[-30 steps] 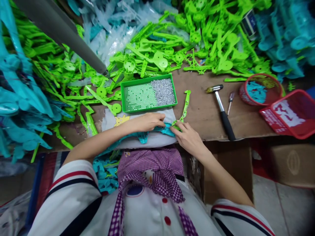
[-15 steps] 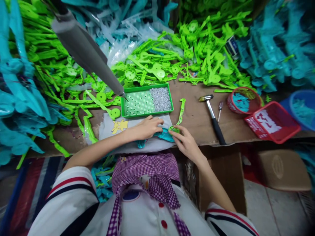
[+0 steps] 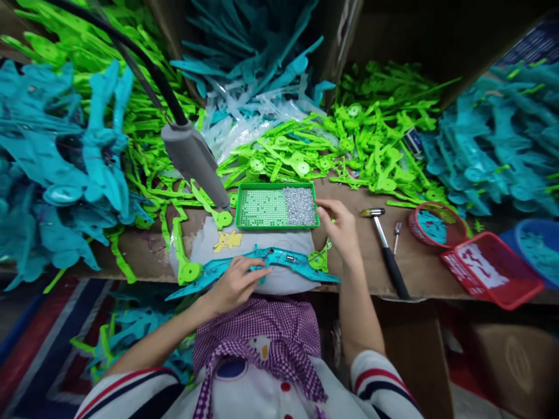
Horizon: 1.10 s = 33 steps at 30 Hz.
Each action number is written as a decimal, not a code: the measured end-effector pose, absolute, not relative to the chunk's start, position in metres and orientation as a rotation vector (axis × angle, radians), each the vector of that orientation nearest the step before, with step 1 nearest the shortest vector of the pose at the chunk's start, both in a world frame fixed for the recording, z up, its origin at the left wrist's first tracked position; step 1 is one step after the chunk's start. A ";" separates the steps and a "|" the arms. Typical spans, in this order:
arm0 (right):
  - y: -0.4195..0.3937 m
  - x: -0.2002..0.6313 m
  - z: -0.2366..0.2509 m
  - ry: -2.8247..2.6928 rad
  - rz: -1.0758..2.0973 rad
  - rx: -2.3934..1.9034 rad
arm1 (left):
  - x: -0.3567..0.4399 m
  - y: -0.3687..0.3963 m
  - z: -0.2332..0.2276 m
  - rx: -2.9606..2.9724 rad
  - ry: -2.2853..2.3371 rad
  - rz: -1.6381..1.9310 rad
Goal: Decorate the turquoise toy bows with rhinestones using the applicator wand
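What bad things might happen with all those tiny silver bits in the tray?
The right hand reaches over the tray, so it might knock screws onto the table. The left hand alone pins the teal part, which overhangs the table edge and might slip.

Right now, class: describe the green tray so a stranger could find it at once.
On the brown cardboard worktop, just beyond the grey cloth pad, sits a shallow rectangular green plastic tray. Unlike the loose green parts piled behind, it holds a dotted grid and a heap of small silver pieces.
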State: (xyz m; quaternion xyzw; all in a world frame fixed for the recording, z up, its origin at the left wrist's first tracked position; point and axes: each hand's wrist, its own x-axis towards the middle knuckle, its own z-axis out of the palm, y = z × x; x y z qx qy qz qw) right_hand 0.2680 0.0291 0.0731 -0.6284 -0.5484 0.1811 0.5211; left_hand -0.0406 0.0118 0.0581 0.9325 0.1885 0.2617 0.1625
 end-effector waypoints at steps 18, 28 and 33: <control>0.221 0.433 0.061 -1.257 0.303 -2.600 | -0.065 -0.024 -0.014 2.542 0.971 1.202; 0.236 0.415 0.047 -1.178 0.094 -2.572 | -0.074 -0.023 -0.005 2.486 0.932 1.116; 0.192 0.424 0.056 -1.312 -0.154 -2.191 | -0.068 -0.027 0.017 2.384 0.941 1.138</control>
